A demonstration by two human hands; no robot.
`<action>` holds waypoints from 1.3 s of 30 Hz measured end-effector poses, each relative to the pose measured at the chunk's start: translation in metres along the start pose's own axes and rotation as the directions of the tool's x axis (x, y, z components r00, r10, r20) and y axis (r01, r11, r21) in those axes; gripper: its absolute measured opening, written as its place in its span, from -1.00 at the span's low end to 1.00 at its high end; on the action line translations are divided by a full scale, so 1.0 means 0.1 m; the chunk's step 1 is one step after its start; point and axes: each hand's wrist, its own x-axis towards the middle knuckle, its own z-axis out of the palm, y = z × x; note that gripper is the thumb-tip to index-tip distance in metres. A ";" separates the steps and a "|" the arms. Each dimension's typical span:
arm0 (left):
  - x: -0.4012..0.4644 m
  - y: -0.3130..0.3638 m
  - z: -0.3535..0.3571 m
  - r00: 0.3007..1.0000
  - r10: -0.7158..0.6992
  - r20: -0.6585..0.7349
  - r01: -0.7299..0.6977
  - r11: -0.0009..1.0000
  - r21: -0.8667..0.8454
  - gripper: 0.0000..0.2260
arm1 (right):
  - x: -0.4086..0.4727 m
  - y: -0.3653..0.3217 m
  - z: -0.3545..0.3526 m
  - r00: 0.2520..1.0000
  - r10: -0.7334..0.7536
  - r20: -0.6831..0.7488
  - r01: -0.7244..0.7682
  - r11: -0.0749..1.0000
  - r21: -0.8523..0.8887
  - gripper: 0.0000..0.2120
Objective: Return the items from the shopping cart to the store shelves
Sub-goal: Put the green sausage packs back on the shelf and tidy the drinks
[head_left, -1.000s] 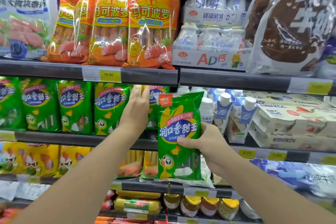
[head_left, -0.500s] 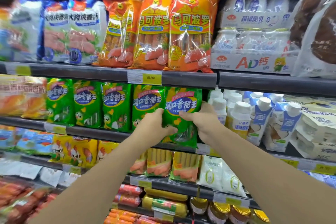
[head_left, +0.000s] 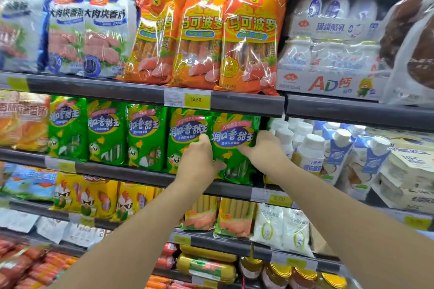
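A green sausage packet point(head_left: 234, 138) with a blue oval label stands upright at the right end of a row of matching green packets point(head_left: 106, 131) on the second shelf point(head_left: 131, 175). My left hand point(head_left: 199, 162) grips its left edge and my right hand point(head_left: 265, 150) grips its right edge. Both hands cover the packet's lower middle. The shopping cart is out of view.
Orange sausage packets point(head_left: 249, 37) and blue-white ones point(head_left: 105, 30) fill the shelf above, with a 19.90 price tag point(head_left: 196, 99). White bottles point(head_left: 310, 150) and cartons point(head_left: 375, 159) stand right of the green row. Yellow packets point(head_left: 87, 197) and jars point(head_left: 277, 273) sit lower down.
The green packet went from my right hand in front of the shelves up into the gap at the row's right end. My left hand moved onto its left edge. The view shifted left.
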 end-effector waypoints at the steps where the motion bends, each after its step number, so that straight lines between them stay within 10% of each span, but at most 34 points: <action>1: 0.01 0.00 0.00 1.000 -0.005 -0.002 0.005 1.000 -0.004 -0.55 | -0.01 0.01 -0.01 1.000 0.002 0.008 -0.001 0.999 -0.049 -0.68; 17: 0.02 -0.08 -0.01 0.991 -0.039 0.130 0.014 0.983 0.185 -0.52 | -0.07 0.01 0.11 0.997 0.058 -0.044 -0.064 0.988 -0.138 -0.61; 22: -0.14 -0.20 -0.13 0.992 0.091 0.088 -0.109 0.967 0.232 -0.50 | -0.47 0.30 0.09 0.997 -0.054 -0.048 0.058 0.994 0.094 -0.64; 32: -0.50 0.47 0.39 0.937 0.275 0.216 -0.191 0.920 -0.342 -0.46 | -0.82 1.38 -0.39 0.939 0.229 -0.256 -0.212 0.973 0.090 -0.66; 39: -0.37 0.85 0.64 0.956 0.133 0.262 -0.042 0.945 -0.324 -0.30 | -0.59 1.59 -0.42 0.951 0.216 -0.222 -0.220 0.976 0.005 -0.69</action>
